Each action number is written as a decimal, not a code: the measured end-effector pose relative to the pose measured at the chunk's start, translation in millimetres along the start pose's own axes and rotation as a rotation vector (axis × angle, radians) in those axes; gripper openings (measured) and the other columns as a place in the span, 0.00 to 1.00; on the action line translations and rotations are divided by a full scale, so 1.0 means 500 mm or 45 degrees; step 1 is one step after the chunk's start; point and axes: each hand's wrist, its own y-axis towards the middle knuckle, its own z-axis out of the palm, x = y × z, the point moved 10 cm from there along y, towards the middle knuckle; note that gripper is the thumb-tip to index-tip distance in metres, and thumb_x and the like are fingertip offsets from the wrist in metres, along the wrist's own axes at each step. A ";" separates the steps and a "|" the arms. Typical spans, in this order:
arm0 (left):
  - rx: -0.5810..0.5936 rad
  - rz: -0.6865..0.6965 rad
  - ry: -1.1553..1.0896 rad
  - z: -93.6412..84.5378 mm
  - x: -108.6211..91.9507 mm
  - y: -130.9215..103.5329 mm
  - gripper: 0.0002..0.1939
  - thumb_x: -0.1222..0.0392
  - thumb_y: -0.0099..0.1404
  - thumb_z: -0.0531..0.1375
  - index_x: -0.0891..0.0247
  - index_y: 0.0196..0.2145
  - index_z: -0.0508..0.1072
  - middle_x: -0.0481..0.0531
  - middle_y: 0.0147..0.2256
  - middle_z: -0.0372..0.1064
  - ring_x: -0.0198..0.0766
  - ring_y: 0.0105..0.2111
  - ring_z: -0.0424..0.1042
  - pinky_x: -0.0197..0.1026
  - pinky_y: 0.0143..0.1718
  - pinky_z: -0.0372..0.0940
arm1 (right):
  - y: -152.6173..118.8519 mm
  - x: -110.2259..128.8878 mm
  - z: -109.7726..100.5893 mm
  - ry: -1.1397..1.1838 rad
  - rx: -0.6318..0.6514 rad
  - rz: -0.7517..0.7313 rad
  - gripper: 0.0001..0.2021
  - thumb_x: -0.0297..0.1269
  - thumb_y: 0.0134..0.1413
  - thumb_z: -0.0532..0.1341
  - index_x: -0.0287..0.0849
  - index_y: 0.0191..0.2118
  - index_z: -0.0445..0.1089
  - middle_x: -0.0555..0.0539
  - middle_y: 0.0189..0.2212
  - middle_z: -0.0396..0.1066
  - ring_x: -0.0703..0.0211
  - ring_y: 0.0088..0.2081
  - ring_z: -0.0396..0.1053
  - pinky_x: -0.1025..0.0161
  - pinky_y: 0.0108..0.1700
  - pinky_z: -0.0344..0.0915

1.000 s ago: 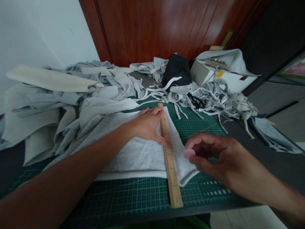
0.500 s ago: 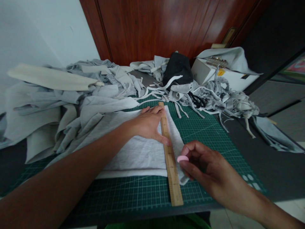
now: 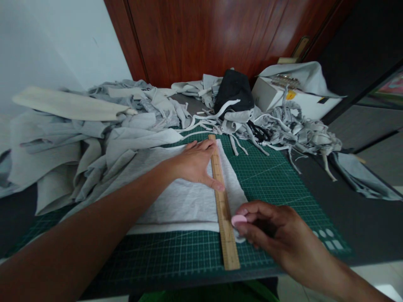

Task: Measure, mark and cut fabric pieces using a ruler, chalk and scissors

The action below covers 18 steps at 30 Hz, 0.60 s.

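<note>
My left hand lies spread over light grey fabric, its fingertips and thumb pressing on a wooden ruler. The ruler crosses the fabric near its right edge, and its near end reaches past the fabric onto the green cutting mat. Between thumb and forefinger, my right hand pinches a flat pink piece of tailor's chalk. The chalk is at the ruler's right edge, close to the fabric's near corner. Whether it touches the fabric I cannot tell. A faint pink line shows beside the ruler's upper part.
Grey and cream cloth pieces are heaped at the left. Behind the mat lie a black cloth bundle, tangled fabric strips and a white box. A reddish-brown wooden door stands at the back.
My right hand has moved slightly toward me along the ruler's right edge with the chalk. My left hand stays in place on the ruler.
</note>
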 end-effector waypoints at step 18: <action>0.008 -0.020 0.000 0.001 0.001 0.000 0.73 0.19 0.49 0.60 0.69 0.76 0.39 0.69 0.77 0.34 0.62 0.76 0.37 0.58 0.74 0.33 | 0.006 -0.004 0.002 -0.138 -0.047 0.057 0.21 0.48 0.73 0.55 0.43 0.30 0.71 0.54 0.20 0.59 0.64 0.22 0.55 0.63 0.24 0.52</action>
